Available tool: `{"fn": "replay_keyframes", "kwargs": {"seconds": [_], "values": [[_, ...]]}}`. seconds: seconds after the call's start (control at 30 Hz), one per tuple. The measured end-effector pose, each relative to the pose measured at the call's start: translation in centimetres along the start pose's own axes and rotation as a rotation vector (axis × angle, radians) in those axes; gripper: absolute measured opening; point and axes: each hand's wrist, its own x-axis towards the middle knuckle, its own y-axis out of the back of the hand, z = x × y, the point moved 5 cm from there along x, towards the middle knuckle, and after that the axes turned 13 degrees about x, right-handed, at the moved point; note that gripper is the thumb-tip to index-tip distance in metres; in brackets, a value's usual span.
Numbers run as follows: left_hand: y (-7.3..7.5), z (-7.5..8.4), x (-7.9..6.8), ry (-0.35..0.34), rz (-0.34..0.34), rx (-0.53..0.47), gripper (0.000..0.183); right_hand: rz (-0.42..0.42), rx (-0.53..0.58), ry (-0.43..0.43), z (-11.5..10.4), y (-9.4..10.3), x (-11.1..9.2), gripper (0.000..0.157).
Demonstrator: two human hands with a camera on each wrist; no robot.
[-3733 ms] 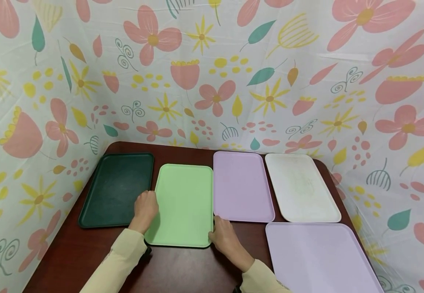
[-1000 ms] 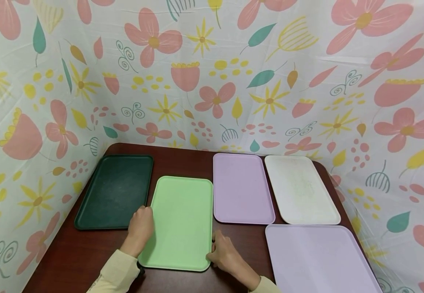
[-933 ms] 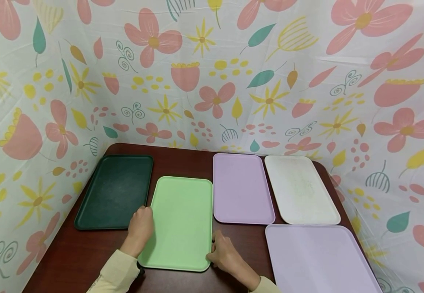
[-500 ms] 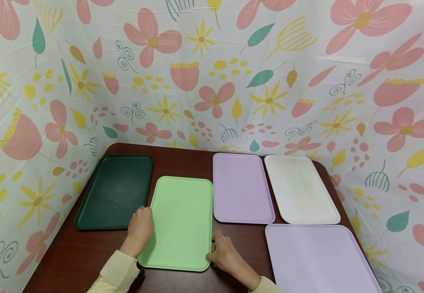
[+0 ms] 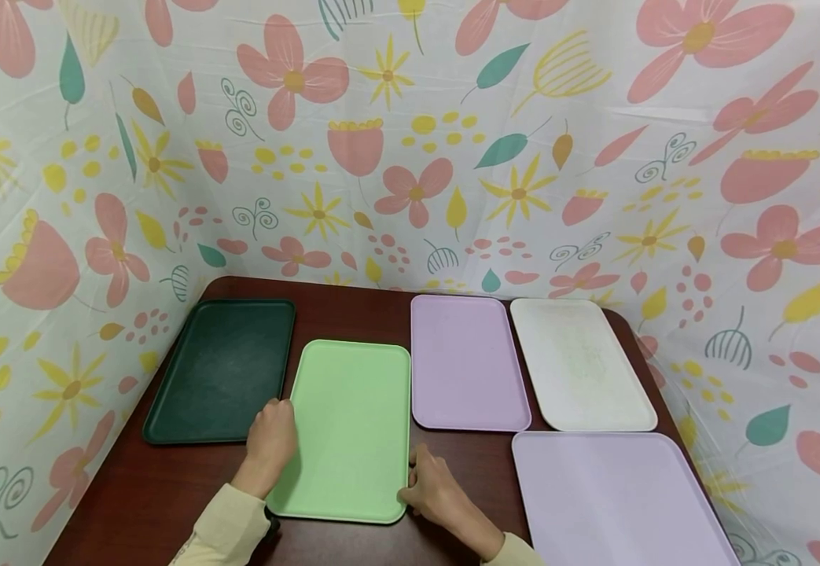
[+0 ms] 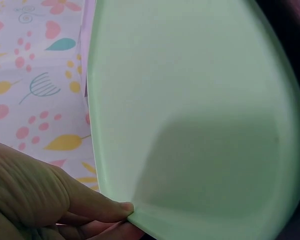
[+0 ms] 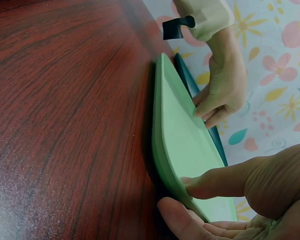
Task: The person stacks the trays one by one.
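Note:
A light green rectangular tray (image 5: 353, 432) lies between my two hands over the front middle of the table. My left hand (image 5: 270, 444) holds its left edge, and in the left wrist view the thumb (image 6: 121, 207) presses on the rim with fingers curled beneath. My right hand (image 5: 438, 491) pinches the opposite edge near the lower right corner. In the right wrist view the right thumb (image 7: 205, 184) lies on the rim, with the index finger under it. A dark shadow runs below the tray's side there. Both hands' undersides are mostly hidden in the head view.
A dark green tray (image 5: 222, 369) lies to the left on the brown table (image 5: 353, 310). At the back right lie a lilac tray (image 5: 469, 362) and a white tray (image 5: 579, 362). A larger lilac tray (image 5: 615, 495) is at the front right. Flower-printed cloth (image 5: 417, 118) surrounds the table.
Since the oldest frame both hands have brought the light green tray towards me, away from the table's back edge. Over the last second hands and tray have stayed in place.

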Motion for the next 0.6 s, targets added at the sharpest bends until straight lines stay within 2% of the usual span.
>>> {"fn": "replay_keyframes", "kwargs": {"seconds": [0.1,0.27,0.43,0.6], "values": [[0.0,-0.1,-0.1,0.002,0.010,0.004,0.011,0.002,-0.014,0.019,-0.1,0.1,0.0,0.038],[0.3,-0.1,-0.1,0.014,0.055,0.001,0.004,0.038,-0.110,0.068,-0.7,1.0,0.2,0.035],[0.8,0.3,0.3,0.027,0.138,-0.004,0.022,0.094,-0.203,0.100,-1.4,2.6,0.7,0.035],[1.5,0.9,1.1,0.040,0.201,-0.033,0.031,0.165,-0.288,0.059,-1.6,4.5,1.3,0.043]]}}
